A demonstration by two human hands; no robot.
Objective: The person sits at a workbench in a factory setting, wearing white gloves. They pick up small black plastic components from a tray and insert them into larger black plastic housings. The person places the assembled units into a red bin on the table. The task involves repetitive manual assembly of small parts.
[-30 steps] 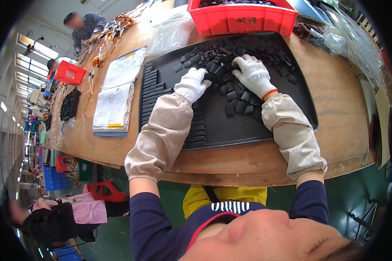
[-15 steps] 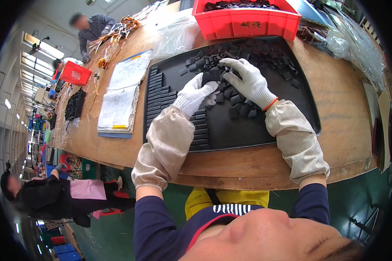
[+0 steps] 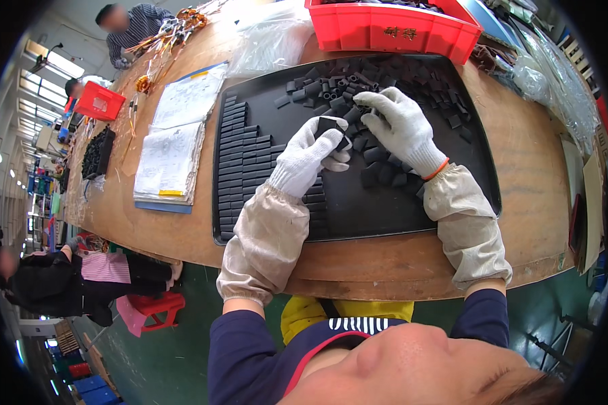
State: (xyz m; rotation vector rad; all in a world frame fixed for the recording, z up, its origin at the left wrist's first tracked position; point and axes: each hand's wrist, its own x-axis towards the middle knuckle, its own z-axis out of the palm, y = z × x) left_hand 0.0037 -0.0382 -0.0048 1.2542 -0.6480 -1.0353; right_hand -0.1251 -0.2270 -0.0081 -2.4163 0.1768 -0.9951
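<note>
My gloved left hand (image 3: 307,155) is closed around a short black tube (image 3: 329,128), holding it above the middle of a black tray (image 3: 378,219). To its right, my gloved right hand (image 3: 405,128) bends over a loose pile of black tubes (image 3: 378,177). Its thumb and forefinger come together at the pile's edge, and what lies between them is too dark to make out. On the tray's left side, black tubes (image 3: 240,172) lie side by side in neat columns, partly hidden by my left forearm.
Behind the tray stands a red bin (image 3: 398,34) of black pieces. An open stack of papers (image 3: 172,148) lies left of the tray, with clear plastic bags (image 3: 273,50) beyond. Farther left are a black crate (image 3: 98,154) and a red box (image 3: 100,102). Other people are nearby.
The whole view has shifted slightly. My left hand still grips the black tube, now turned more on its side; my right hand has drawn a little to the right over the pile.
</note>
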